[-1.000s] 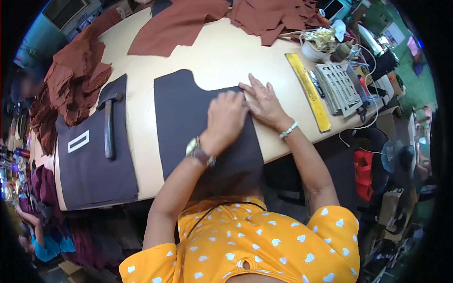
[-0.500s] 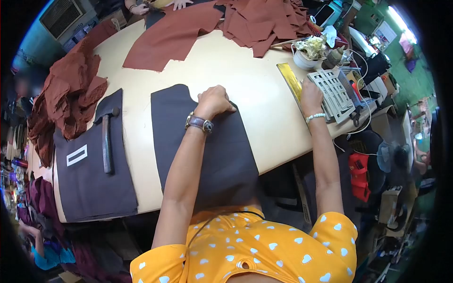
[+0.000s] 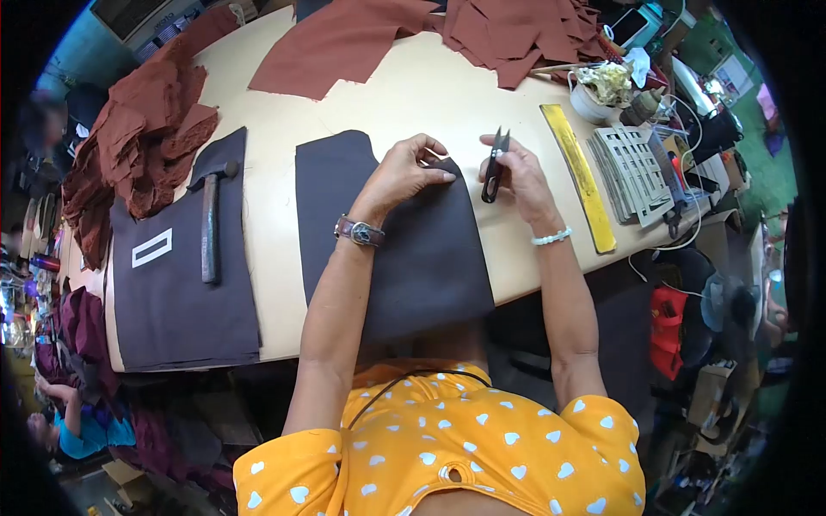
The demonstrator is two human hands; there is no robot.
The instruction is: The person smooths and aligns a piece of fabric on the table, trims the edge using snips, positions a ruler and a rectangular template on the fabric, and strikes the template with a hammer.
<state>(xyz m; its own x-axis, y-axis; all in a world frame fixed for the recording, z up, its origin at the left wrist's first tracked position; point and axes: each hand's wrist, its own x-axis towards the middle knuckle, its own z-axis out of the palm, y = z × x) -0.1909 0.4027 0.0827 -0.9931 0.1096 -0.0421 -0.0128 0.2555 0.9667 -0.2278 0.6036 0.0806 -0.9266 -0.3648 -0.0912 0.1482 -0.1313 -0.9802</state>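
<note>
A dark fabric panel point(image 3: 413, 249) lies on the table in front of me, its near edge hanging over. My left hand point(image 3: 409, 176) pinches the panel's upper right corner between thumb and fingers, lifting it slightly. My right hand point(image 3: 520, 176) is closed around small black thread snips point(image 3: 494, 168), blades pointing up, just right of that corner and apart from it. To the left is another dark fabric stack point(image 3: 172, 318), with a hammer point(image 3: 210, 224) and a small white rectangular frame point(image 3: 152, 248) lying on it.
A yellow ruler point(image 3: 578, 176) and slotted templates point(image 3: 632, 172) lie on the right, beside a white pot point(image 3: 594, 105). Rust-coloured cloth is heaped at the left point(image 3: 142, 138) and spread at the back point(image 3: 344, 47). Another person point(image 3: 86, 421) sits at lower left.
My right hand has moved left from beside the templates and now holds the snips. My left hand now pinches the panel's corner up. The co-worker's hands at the back have left view.
</note>
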